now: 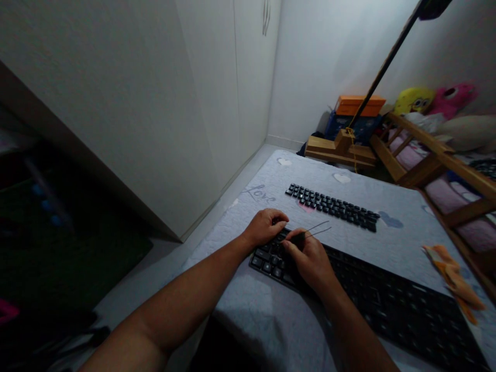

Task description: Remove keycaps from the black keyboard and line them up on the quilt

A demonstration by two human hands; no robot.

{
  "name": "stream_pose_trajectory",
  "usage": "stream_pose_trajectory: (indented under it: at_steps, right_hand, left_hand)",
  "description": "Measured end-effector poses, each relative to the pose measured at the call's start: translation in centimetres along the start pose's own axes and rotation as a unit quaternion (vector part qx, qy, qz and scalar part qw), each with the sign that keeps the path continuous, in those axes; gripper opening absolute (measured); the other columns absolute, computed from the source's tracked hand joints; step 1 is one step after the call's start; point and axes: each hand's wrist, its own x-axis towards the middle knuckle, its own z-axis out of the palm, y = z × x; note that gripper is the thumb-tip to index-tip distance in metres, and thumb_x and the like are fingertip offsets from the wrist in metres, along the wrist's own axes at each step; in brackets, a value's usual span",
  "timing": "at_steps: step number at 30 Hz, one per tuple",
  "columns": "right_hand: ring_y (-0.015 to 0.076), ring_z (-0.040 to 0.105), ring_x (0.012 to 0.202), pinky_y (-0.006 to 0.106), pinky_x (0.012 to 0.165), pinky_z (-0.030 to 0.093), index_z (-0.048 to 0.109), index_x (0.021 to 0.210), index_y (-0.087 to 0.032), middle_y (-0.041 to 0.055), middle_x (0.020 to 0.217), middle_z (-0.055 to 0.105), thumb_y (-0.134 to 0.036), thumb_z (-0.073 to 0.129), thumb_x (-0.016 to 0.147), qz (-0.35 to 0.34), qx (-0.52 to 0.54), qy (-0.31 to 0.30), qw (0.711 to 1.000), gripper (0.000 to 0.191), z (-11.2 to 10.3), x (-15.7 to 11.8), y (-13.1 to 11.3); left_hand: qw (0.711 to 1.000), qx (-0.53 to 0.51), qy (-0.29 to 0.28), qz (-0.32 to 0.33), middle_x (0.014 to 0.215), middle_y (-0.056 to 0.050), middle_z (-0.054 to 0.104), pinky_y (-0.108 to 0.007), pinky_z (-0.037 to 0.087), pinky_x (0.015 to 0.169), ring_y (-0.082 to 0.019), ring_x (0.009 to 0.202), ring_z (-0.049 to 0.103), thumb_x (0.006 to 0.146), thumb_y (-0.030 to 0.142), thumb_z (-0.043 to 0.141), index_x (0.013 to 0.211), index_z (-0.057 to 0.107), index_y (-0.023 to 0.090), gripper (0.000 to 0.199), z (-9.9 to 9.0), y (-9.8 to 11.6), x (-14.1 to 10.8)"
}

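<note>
A long black keyboard point(387, 289) lies on the cloth-covered table point(263, 330), running toward the lower right. My left hand point(266, 226) rests at its far left end, fingers curled over the top edge; whatever they may hold is hidden. Just right of it, my right hand point(308, 256) is closed on a dark-handled tool with two thin wire prongs point(318, 228) that point up and to the right. Its fingertips are over the keys at the keyboard's left part. Behind the hands, several loose black keycaps point(333, 205) lie in rows on the cloth.
An orange cloth point(453, 279) lies at the table's right side. A white cabinet point(155, 103) stands to the left. Beyond the table are a wooden stand point(341, 150) with a slanted pole, an orange box point(358, 105), and a wooden bed rail point(437, 147) with plush toys behind.
</note>
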Motion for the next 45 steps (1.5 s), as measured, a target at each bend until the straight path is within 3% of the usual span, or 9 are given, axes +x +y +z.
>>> stream_pose_trajectory:
  at_steps: [7,17,25,35,45]
  right_hand:
    - [0.0181,0.061,0.061,0.028,0.06,0.044,0.06,0.086,-0.019,0.0019,0.07,0.067,-0.038,0.057,0.083,-0.015,-0.017,0.082,0.996,0.019,-0.7,-0.5,0.4]
    - [0.0196,0.066,0.067,0.029,0.063,0.047,0.06,0.086,-0.02,0.003,0.073,0.07,-0.036,0.057,0.084,-0.025,-0.039,0.119,0.992,0.016,-0.8,-0.6,0.7]
    - [0.0198,0.066,0.07,0.029,0.067,0.047,0.06,0.085,-0.021,0.0033,0.076,0.069,-0.033,0.055,0.085,-0.034,-0.053,0.119,0.991,0.013,-0.7,-0.6,0.7]
    - [0.0197,0.065,0.068,0.029,0.066,0.046,0.06,0.086,-0.02,0.0029,0.074,0.069,-0.033,0.054,0.086,-0.034,-0.063,0.123,0.99,0.014,-0.7,-0.7,0.5]
    - [0.0206,0.064,0.072,0.031,0.07,0.046,0.059,0.084,-0.02,0.0037,0.076,0.067,-0.03,0.053,0.085,-0.056,-0.105,0.171,0.978,0.012,-0.6,-0.9,0.7]
  left_hand:
    - [0.993,-0.002,-0.076,0.087,0.094,-0.004,0.071,-0.033,0.04,0.097,-0.018,0.097,0.06,0.081,0.021,0.063,0.088,0.073,0.018,0.013,-1.5,0.8,-0.3]
    - [0.984,-0.004,-0.147,0.104,0.094,-0.004,0.072,-0.032,0.04,0.094,-0.019,0.096,0.06,0.075,0.028,0.072,0.095,0.073,0.02,0.022,-1.6,0.9,-0.5]
    - [0.981,0.056,-0.134,0.127,0.09,-0.003,0.072,-0.031,0.039,0.091,-0.018,0.092,0.061,0.077,0.025,0.071,0.094,0.074,0.02,0.018,-1.6,1.1,-0.5]
    - [0.977,0.055,-0.141,0.151,0.091,-0.004,0.073,-0.031,0.038,0.092,-0.018,0.092,0.062,0.08,0.024,0.069,0.097,0.073,0.019,0.018,-1.5,1.3,-0.4]
    - [0.986,0.058,-0.082,0.134,0.093,-0.003,0.074,-0.033,0.039,0.093,-0.019,0.095,0.061,0.079,0.027,0.072,0.093,0.073,0.02,0.016,-0.6,1.3,-0.6]
